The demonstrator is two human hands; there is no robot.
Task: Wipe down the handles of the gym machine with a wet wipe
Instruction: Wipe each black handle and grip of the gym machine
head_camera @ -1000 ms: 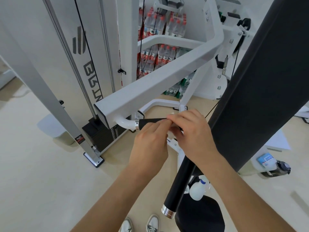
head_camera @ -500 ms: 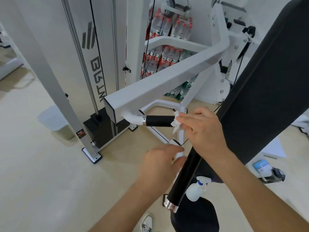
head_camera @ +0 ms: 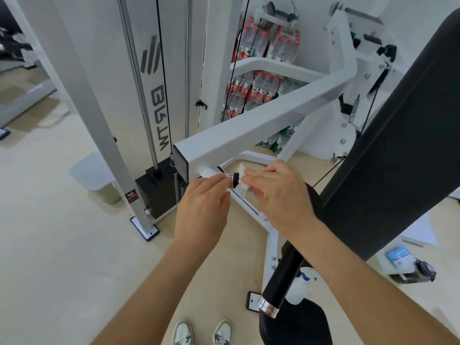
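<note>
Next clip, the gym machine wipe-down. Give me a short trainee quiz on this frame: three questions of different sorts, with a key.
1. True or false: the right hand holds the wet wipe against the short black handle.
2. Which white item shows just behind the long black handle? A) spray bottle B) folded towel C) helmet
3. Fill in: the packs of water bottles stand ___ the machine's white arm.
Key: 1 true; 2 A; 3 behind.
</note>
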